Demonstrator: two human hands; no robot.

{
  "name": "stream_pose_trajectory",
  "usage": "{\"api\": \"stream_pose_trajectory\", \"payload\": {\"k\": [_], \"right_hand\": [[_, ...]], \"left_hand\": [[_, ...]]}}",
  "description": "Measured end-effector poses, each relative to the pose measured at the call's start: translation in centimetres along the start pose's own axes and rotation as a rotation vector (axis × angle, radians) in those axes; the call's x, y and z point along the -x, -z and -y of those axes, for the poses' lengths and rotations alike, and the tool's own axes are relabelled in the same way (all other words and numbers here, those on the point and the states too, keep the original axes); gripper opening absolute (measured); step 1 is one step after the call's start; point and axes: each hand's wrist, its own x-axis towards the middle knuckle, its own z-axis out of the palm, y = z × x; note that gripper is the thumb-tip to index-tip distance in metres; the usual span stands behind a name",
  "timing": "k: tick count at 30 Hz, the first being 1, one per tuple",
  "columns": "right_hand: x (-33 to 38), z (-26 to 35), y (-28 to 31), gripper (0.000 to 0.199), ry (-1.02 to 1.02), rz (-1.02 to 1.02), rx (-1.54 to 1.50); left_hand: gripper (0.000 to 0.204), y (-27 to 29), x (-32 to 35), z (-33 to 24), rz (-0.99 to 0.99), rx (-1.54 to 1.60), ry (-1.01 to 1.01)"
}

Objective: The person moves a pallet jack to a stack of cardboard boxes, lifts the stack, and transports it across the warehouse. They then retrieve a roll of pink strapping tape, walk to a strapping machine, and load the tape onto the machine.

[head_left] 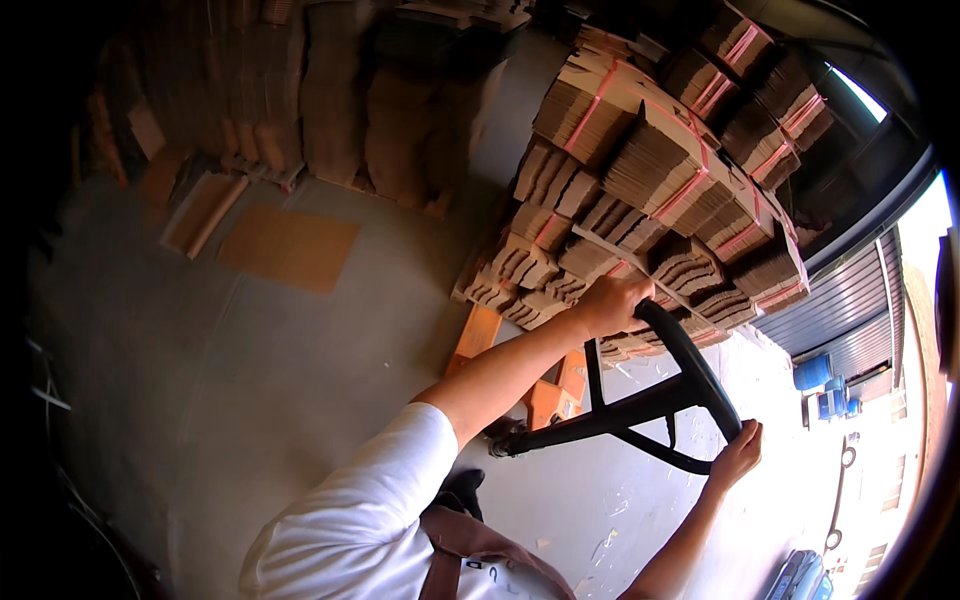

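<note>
My left hand (612, 305) is wrapped round the far end of the black handle (690, 365) of a pallet jack. At the handle's other end my right hand (738, 452) grips the bend of the same loop. From the handle a black shaft (565, 430) slopes down to the left, towards the jack's wheel end near my feet. The orange body of the pallet jack (553, 402) reaches under a tall load of flattened cardboard cartons (655, 160). Pink straps tie the cartons in bundles, several layers high.
Dark stacks of cardboard (410, 110) stand at the far left. A flat brown sheet (290, 248) and a cardboard piece (203, 212) lie on the grey floor (250, 400). Blue barrels (813, 373) and a parked blue vehicle (800, 577) show outside the bright doorway at right.
</note>
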Motion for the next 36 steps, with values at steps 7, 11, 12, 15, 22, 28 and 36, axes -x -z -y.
{"api": "stream_pose_trajectory", "payload": {"k": [7, 11, 12, 15, 22, 28, 36], "right_hand": [[-0.4, -0.7, 0.5, 0.036, 0.048, 0.036, -0.029], [-0.3, -0.8, 0.5, 0.039, 0.064, 0.028, -0.046], [-0.3, -1.0, 0.5, 0.039, 0.078, 0.01, -0.049], [-0.4, -1.9, 0.8, 0.041, 0.067, 0.011, -0.029], [-1.2, -3.0, 1.2, 0.048, 0.028, 0.03, 0.014], [-2.2, -2.6, 1.6, 0.047, 0.056, 0.009, -0.001], [-3.6, -5.0, 1.2, 0.043, 0.119, 0.035, -0.067]], "left_hand": [[0.037, -0.8, 0.5, -0.9, -0.021, -0.031, 0.039], [0.033, -0.5, 0.5, -1.6, -0.006, -0.057, 0.062], [0.033, -0.6, 0.4, -1.8, 0.009, -0.06, 0.066], [0.032, -1.6, 0.4, -2.0, -0.001, -0.034, 0.083], [0.034, -1.7, -0.3, -2.8, -0.02, -0.014, 0.091], [0.034, -1.2, -1.5, -3.0, -0.017, 0.033, 0.075], [0.037, -1.0, -0.8, -4.6, -0.009, -0.041, 0.113]]}}
